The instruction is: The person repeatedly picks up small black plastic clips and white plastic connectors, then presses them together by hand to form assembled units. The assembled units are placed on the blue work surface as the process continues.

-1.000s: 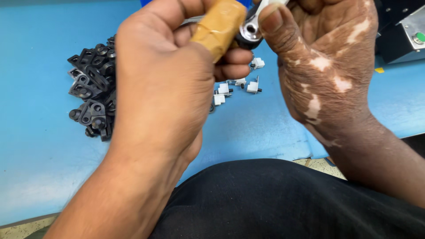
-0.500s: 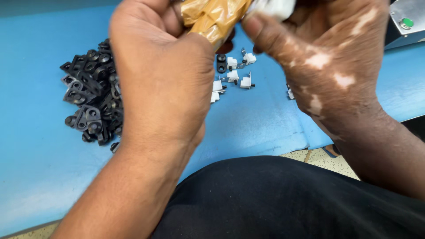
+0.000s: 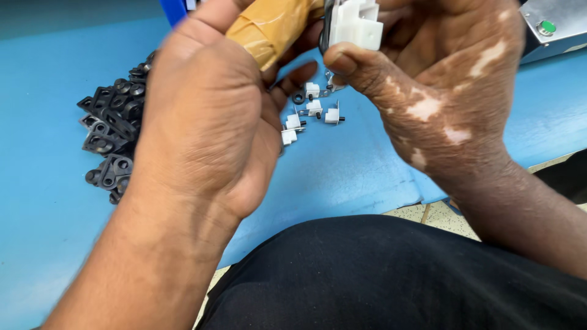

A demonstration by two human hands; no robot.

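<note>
Head view: your left hand (image 3: 208,116) grips taped handle (image 3: 269,27); right hand (image 3: 428,79) pinches white plug (image 3: 358,24) against tool tip, steadying it. Black clips (image 3: 113,131) piled near table's left edge (image 3: 36,201).

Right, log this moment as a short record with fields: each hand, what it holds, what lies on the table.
left hand: gripping a tool handle wrapped in tan tape
right hand: pinching a small white plastic part against a metal piece at the tool's tip
black parts: heaped on the table, left of the hands
small white parts: a few loose on the table beneath the hands
table: blue surface
grey box: far right, with a green button
</note>
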